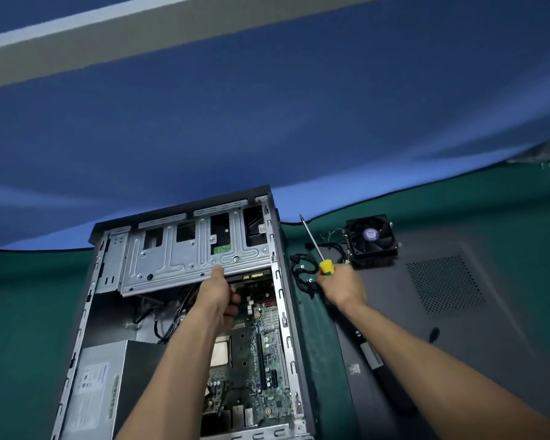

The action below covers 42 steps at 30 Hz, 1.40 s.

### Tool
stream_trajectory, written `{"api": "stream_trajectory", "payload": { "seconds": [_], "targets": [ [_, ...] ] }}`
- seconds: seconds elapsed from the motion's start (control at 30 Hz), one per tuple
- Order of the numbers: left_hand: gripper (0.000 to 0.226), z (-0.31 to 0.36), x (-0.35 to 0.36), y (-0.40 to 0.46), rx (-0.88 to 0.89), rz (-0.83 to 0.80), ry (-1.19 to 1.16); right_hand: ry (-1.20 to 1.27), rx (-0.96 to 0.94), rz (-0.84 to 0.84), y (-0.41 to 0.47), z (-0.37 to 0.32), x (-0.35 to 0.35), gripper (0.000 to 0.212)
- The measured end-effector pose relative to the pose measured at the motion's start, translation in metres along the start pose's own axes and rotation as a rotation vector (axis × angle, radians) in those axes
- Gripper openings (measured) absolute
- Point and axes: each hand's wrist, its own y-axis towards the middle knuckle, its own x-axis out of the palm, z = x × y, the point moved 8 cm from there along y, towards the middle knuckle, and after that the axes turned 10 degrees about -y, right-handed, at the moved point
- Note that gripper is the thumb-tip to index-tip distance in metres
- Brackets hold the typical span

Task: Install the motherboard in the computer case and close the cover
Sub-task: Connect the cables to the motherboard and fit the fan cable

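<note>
An open computer case [83,312] lies flat on a green table. The green motherboard [261,354] sits inside its right half. A silver drive cage [185,258] spans the far end of the case. My left hand [219,296] grips the cage's near edge, thumb on top and fingers curled underneath. To the right of the case, my right hand [340,287] holds a screwdriver [315,246] by its yellow-green handle, the shaft pointing up and away. The dark side cover [451,312] lies flat on the table to the right.
A black cooler fan [373,239] stands behind the cover, with black cables [302,268] coiled beside the case. The grey power supply [102,389] fills the near left of the case. A blue cloth [267,122] rises behind the table.
</note>
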Motion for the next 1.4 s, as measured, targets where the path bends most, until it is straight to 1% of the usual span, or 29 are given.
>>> {"api": "stream_trajectory", "payload": {
  "seconds": [0.1, 0.2, 0.33, 0.47, 0.53, 0.57, 0.63, 0.67, 0.7, 0.73, 0.77, 0.83, 0.9, 0.97, 1.03, 1.1, 1.17, 1.23, 1.3, 1.4],
  "targets": [
    [0.053, 0.002, -0.002, 0.000, -0.010, -0.004, 0.035, -0.100, -0.013, -0.023, 0.009, -0.010, 0.010, 0.021],
    [0.052, 0.004, -0.003, 0.001, -0.016, -0.009, 0.036, -0.207, -0.024, -0.004, 0.017, -0.015, 0.014, 0.024],
    [0.053, 0.004, -0.002, 0.002, -0.008, 0.000, 0.062, -0.353, -0.013, 0.013, 0.018, -0.015, 0.019, 0.021],
    [0.046, 0.005, -0.001, 0.005, -0.005, -0.013, 0.043, -0.379, -0.026, 0.038, 0.017, -0.016, 0.020, 0.027],
    [0.046, 0.005, -0.002, 0.006, -0.006, -0.026, 0.028, -0.367, -0.020, 0.045, 0.017, -0.013, 0.019, 0.029],
    [0.041, 0.005, -0.002, 0.006, -0.006, -0.034, 0.021, -0.345, -0.016, 0.044, 0.017, -0.011, 0.020, 0.031],
    [0.040, 0.004, -0.001, 0.007, -0.004, -0.046, -0.002, -0.248, -0.004, 0.040, 0.019, -0.005, 0.021, 0.035],
    [0.042, 0.003, -0.001, 0.008, -0.004, -0.051, -0.017, -0.180, -0.001, 0.037, 0.020, -0.002, 0.020, 0.037],
    [0.050, 0.004, -0.001, 0.008, -0.002, -0.057, -0.026, -0.107, -0.001, 0.032, 0.020, -0.001, 0.019, 0.037],
    [0.058, 0.003, -0.001, 0.010, 0.003, -0.063, -0.027, -0.032, -0.005, 0.024, 0.020, 0.000, 0.018, 0.035],
    [0.061, 0.004, 0.000, 0.010, 0.010, -0.067, -0.029, 0.042, -0.012, 0.014, 0.019, 0.000, 0.016, 0.031],
    [0.056, 0.004, 0.000, 0.009, 0.019, -0.082, -0.043, 0.182, -0.021, 0.009, 0.015, 0.001, 0.009, 0.022],
    [0.041, 0.004, 0.000, 0.006, 0.015, -0.103, -0.065, 0.287, -0.031, 0.005, 0.009, -0.002, 0.000, 0.018],
    [0.046, 0.004, -0.002, 0.000, 0.032, -0.092, -0.060, 0.373, -0.066, -0.012, 0.000, -0.012, -0.010, 0.020],
    [0.049, 0.007, -0.006, -0.003, 0.115, -0.041, -0.015, 0.449, -0.119, -0.035, -0.011, -0.029, -0.022, 0.019],
    [0.051, 0.012, -0.011, -0.009, 0.218, 0.019, 0.049, 0.496, -0.178, -0.067, -0.023, -0.048, -0.034, 0.013],
    [0.050, 0.021, -0.012, -0.019, 0.307, 0.032, 0.091, 0.530, -0.237, -0.104, -0.037, -0.068, -0.044, 0.010],
    [0.045, 0.037, -0.005, -0.033, 0.407, -0.031, 0.115, 0.553, -0.296, -0.146, -0.051, -0.086, -0.050, 0.013],
    [0.040, 0.055, 0.007, -0.052, 0.491, -0.129, 0.159, 0.555, -0.355, -0.195, -0.063, -0.104, -0.050, 0.017],
    [0.043, 0.072, 0.025, -0.075, 0.571, -0.237, 0.274, 0.560, -0.453, -0.262, -0.080, -0.127, -0.048, 0.017]
  ]
}}
